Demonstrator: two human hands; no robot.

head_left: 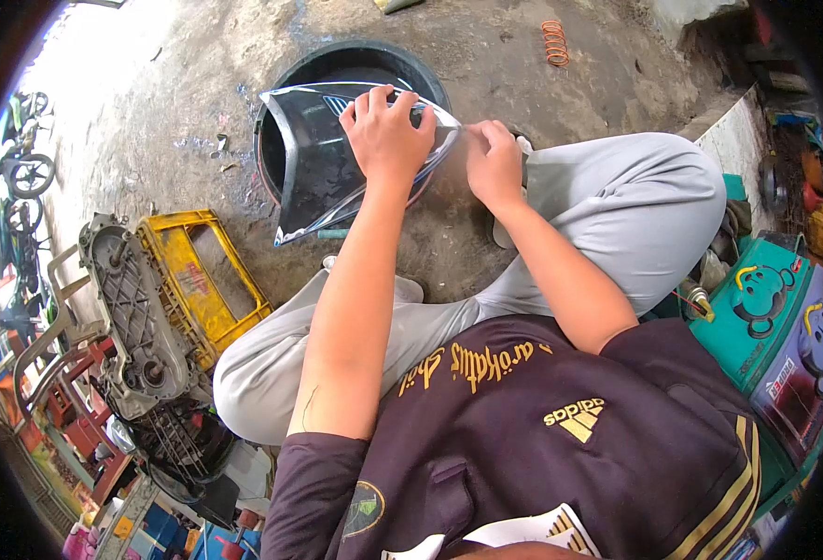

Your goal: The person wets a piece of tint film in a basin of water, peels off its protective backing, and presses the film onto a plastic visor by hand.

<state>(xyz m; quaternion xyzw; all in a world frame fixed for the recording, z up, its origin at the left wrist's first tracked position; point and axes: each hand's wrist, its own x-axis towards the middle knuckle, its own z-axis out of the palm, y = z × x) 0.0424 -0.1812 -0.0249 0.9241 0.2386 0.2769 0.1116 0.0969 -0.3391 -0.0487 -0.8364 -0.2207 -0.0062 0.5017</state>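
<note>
A black, glossy motorcycle body panel (323,154) with white edging and blue-and-white stripe graphics lies tilted across a round black basin (421,70). My left hand (388,135) rests over its right part, fingers curled on the upper edge and thumb spread toward the narrow end. At that narrow end, my right hand (494,166) has its thumb and fingers pinched together on the tip or on a thin strip along it; which of the two I cannot make out. The undersides of the fingers are hidden.
An orange coil spring (555,44) lies on the stained concrete floor. To the left are a yellow plastic crate (211,280) and a metal engine casing (136,317). A green toolbox (757,299) stands at the right, near my knee. Small bicycles (29,175) appear at far left.
</note>
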